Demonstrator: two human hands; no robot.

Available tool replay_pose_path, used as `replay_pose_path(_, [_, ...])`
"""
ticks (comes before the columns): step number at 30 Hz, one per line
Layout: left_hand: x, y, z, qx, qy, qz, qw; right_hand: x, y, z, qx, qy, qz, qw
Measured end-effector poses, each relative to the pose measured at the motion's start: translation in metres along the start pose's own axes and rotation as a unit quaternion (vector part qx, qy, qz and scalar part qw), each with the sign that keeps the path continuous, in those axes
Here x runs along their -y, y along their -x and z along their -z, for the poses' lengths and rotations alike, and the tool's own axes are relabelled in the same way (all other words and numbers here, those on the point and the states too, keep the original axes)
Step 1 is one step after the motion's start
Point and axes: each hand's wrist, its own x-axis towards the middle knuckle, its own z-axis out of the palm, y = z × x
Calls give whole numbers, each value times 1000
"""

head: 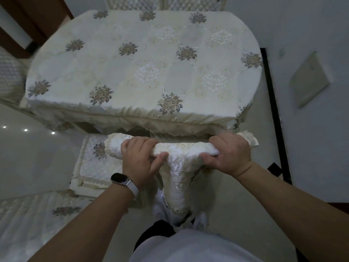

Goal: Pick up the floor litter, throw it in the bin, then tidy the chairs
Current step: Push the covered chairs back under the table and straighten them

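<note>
From the head camera, looking down, the person stands just behind a chair (178, 188) whose back is dressed in a cream embroidered cover. The left hand (139, 159) grips the padded top rail (185, 148) near its left end, with the fingers curled over the far side and the thumb pressed against the near side. The right hand (229, 154) grips the same rail near its right end in the same way, the fingers wrapped over the top and the thumb tucked beneath. Between the two hands the cover hangs down the back of the chair in a narrowing fold. A watch (120, 180) with a pale strap sits on the left wrist.

The chair faces a table (117, 118) draped in a cream tablecloth (143, 59) patterned with grey-gold flowers, and its top rail lies just beside the cloth's frilled near edge. The chair's quilted seat cushion (96, 161) shows to the left of the left hand, partly under the table edge. More quilted chairs stand around the table: one at the left edge (11, 76), two at the far side (194, 2), and another near the person's lower left (37, 214).

On the pale floor (311, 148) to the right, well apart from the chair, lies a flat pale object (309, 80); what it is cannot be made out. A black strip (272, 103) runs along the floor beside the table.
</note>
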Motion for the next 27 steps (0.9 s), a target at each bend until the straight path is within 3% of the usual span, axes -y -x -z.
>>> replay_pose_path(16, [91, -117, -28, -31, 53, -76, 995, -3, -81, -69, -17, 89, -85, 992])
replay_pose_path(27, [120, -130, -44, -18, 71, -110, 991, 1, -83, -91, -6, 106, -107, 988])
